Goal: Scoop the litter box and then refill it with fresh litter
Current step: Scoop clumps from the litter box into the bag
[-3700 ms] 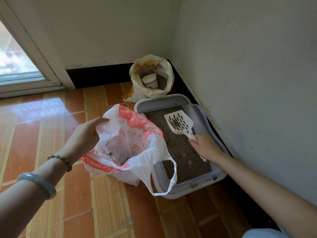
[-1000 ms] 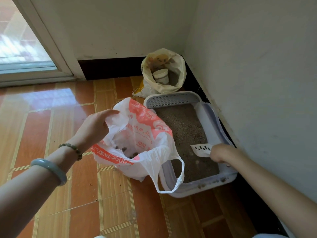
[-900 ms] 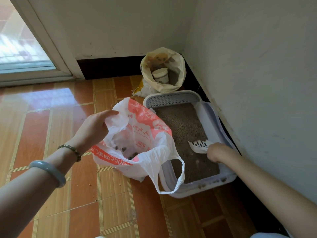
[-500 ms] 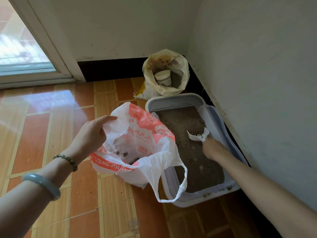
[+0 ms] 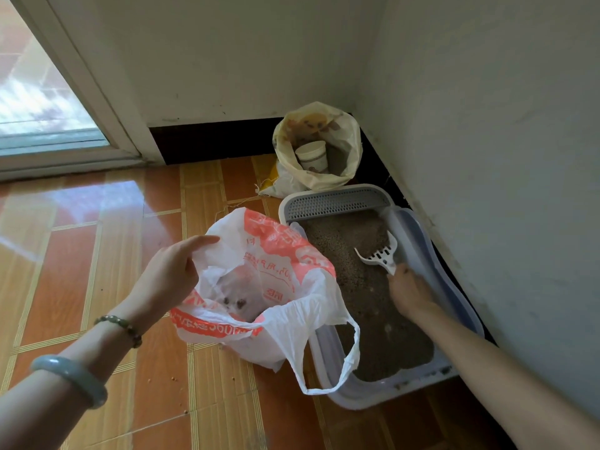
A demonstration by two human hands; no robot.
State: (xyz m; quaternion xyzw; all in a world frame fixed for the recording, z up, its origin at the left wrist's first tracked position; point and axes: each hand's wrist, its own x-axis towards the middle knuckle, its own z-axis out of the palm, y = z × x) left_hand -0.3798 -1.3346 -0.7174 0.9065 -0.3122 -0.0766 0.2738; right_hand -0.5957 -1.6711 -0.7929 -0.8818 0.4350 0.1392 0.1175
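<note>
Right hand (image 5: pixel 409 292) gripping scoop (image 5: pixel 380 254) in litter box (image 5: pixel 454 306), left hand (image 5: pixel 168 277) holding bag (image 5: pixel 285 271)

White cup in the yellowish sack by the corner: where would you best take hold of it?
The white cup stands roughly upright inside the sack, whose walls surround it and hide its base. So probably grip its upper wall near the rim, coming from above through the open mouth.
</note>
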